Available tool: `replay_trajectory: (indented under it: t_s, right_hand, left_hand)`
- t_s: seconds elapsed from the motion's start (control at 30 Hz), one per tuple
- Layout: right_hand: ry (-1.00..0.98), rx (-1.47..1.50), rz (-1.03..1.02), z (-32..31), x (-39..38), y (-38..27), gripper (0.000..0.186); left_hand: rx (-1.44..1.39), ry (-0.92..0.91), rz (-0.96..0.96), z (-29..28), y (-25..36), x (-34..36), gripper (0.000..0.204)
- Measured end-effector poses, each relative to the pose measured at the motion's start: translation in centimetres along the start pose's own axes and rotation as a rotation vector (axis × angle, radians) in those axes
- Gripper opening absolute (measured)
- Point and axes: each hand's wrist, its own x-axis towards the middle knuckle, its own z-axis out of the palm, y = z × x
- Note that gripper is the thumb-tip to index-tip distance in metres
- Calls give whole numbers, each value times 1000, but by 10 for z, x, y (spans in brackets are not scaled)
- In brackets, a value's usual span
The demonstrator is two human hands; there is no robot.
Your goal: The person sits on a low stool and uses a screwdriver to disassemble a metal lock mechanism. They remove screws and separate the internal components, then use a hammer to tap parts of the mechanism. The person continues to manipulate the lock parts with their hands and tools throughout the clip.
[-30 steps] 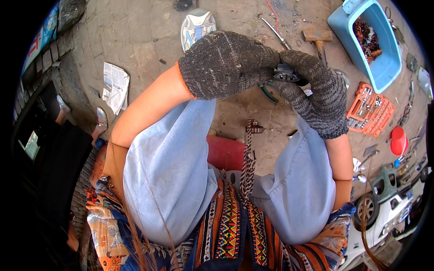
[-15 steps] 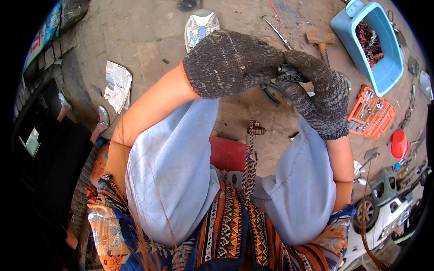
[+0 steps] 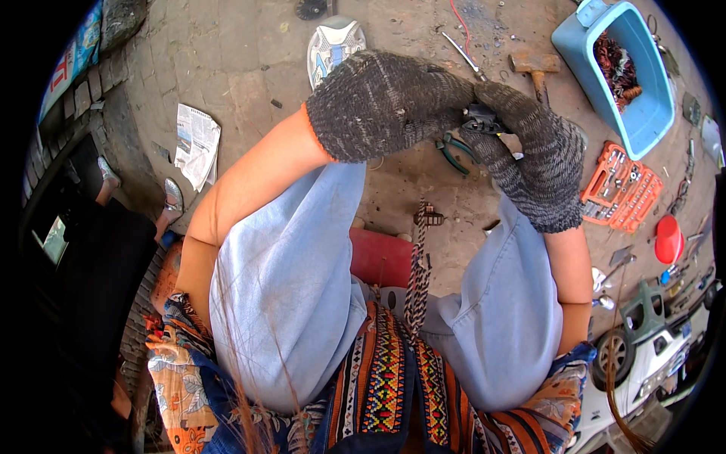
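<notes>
Both hands wear dark grey knitted gloves and meet in front of my knees. My left hand (image 3: pixel 393 106) is closed, its fingertips on a small black part (image 3: pixel 481 121) whose kind I cannot make out. My right hand (image 3: pixel 541 155) curls round the same part from the other side, thumb and fingers pinching it. A small pale, yellowish piece (image 3: pixel 513 144) shows between the right fingers, below the black part. Much of what I hold is hidden by the gloves. On the ground just beneath the hands lie pliers with green handles (image 3: pixel 454 156).
A mallet (image 3: pixel 535 64), a blue tub (image 3: pixel 658 113) of reddish scrap, an orange socket set case (image 3: pixel 624 189) and a red bowl (image 3: pixel 668 240) are on the right. Newspaper (image 3: pixel 198 144) lies left. A white car (image 3: pixel 658 363) stands lower right; another person's feet (image 3: pixel 173 198) show left.
The black part has turned slightly between my fingers, and more of the yellowish piece shows beneath it. Both hands have stayed almost in place, still closed on it.
</notes>
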Motion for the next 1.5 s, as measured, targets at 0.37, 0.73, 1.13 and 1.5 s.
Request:
replay_trajectory:
  t_s: [0.37,0.73,1.13,1.5]
  right_hand:
    - [203,820,389,12,3,60,39]
    - [-326,-4,212,102,-26,99,30]
    - [-580,-282,-98,137,1,63,30]
    - [288,951,231,-39,-9,4,28]
  left_hand:
    - [-138,88,-662,-9,-1,15,38]
    - [-363,176,-628,9,-35,1,33]
    - [-478,69,-593,-2,-19,-3,43]
    - [208,190,-229,-14,-12,0,34]
